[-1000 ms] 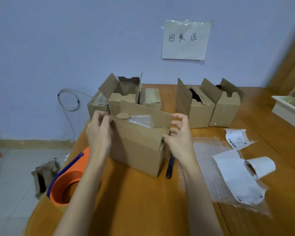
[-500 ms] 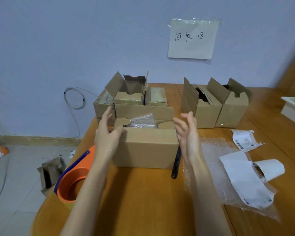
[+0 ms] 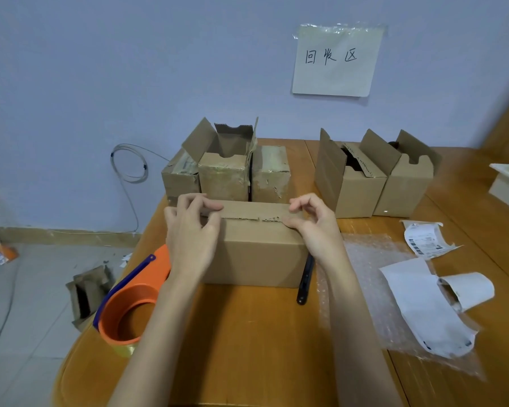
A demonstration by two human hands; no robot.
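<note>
Cardboard box [image 3: 256, 254]: left hand [image 3: 191, 233], right hand [image 3: 313, 227] each pinching closed top flaps.

Two slender bare forearms, uncovered to the elbows, with bare left hand [image 3: 191, 239] and right hand [image 3: 315, 227]
</note>
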